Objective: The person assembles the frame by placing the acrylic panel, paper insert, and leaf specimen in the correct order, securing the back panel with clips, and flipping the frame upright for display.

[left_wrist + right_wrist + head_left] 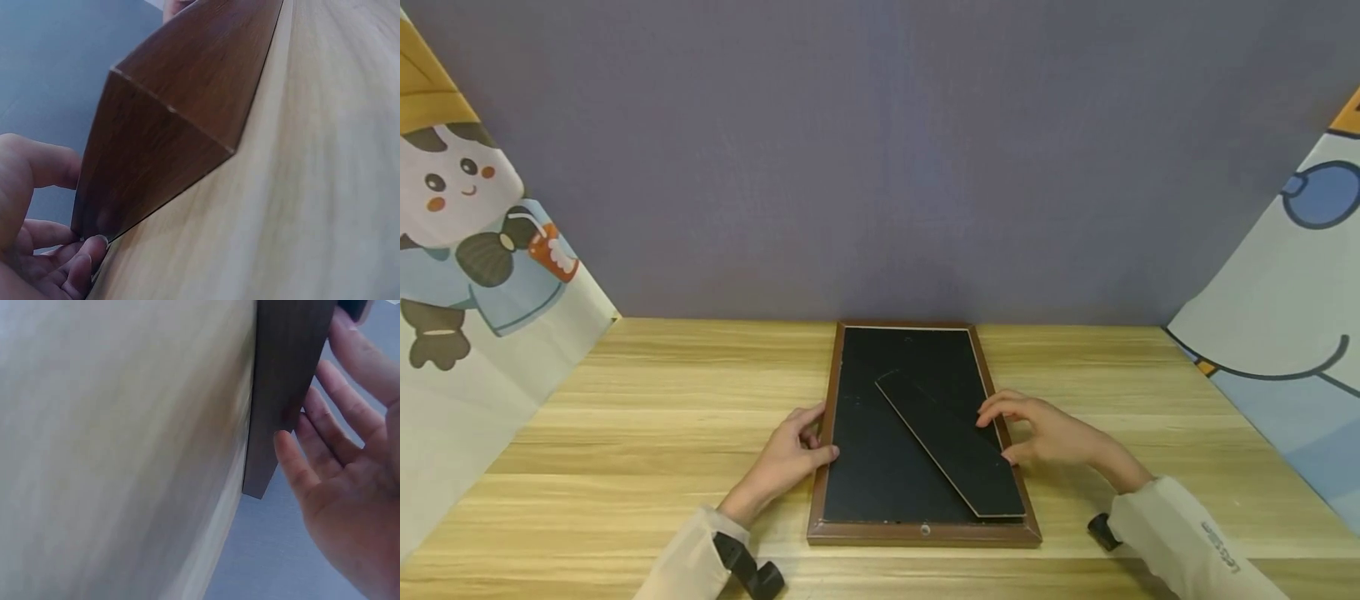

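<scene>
A brown picture frame [865,533] lies face down on the wooden table, its black backing board [868,475] upward. A black easel stand [951,450] slants across the backing, its lower end near the bottom right corner. My left hand [781,460] grips the frame's left edge, thumb on top and the other fingers at the side; the left wrist view shows the fingertips low against the brown side [144,162]. My right hand [1056,429] is at the frame's right edge, fingers spread and loosely bent, thumb and index fingertips near the stand. Whether they touch it, I cannot tell.
The pale wooden table [700,375] reaches back to a grey-purple wall panel [880,167]. Cartoon-printed panels stand on the left [475,250] and right [1285,333]. A black wrist device [748,567] is strapped over the left sleeve.
</scene>
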Tool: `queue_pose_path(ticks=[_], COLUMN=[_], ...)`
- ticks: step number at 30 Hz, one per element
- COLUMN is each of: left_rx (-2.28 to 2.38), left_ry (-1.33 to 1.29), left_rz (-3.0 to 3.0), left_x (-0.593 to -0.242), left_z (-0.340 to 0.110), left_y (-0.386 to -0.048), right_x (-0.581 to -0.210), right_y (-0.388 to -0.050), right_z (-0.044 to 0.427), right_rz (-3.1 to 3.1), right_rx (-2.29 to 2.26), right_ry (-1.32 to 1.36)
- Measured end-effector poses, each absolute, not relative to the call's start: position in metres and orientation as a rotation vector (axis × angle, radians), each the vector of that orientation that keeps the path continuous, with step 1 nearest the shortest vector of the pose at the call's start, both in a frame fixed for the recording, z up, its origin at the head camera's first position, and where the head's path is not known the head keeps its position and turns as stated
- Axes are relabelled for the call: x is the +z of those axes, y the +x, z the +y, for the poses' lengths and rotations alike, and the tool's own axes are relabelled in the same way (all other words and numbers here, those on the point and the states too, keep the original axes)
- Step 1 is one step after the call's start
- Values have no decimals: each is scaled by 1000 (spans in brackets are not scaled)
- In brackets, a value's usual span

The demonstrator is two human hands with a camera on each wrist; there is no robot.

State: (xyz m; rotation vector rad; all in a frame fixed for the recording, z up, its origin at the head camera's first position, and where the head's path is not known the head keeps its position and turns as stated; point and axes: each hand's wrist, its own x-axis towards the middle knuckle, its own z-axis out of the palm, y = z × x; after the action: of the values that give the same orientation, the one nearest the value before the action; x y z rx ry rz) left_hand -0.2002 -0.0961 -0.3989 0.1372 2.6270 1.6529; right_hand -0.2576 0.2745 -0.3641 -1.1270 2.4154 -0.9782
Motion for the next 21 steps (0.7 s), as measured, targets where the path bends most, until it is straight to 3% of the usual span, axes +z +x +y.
queue_pose_path(ticks=[21], left_rx=[1639], left_ry=[132], left_rz=[2607], left_x=[-398], left_z=[-97], left_y=[-203], right_x=[-368], right_y=[-260], right_z=[278], right_rz=[2409], right_rx=[-996], right_ry=[-1267])
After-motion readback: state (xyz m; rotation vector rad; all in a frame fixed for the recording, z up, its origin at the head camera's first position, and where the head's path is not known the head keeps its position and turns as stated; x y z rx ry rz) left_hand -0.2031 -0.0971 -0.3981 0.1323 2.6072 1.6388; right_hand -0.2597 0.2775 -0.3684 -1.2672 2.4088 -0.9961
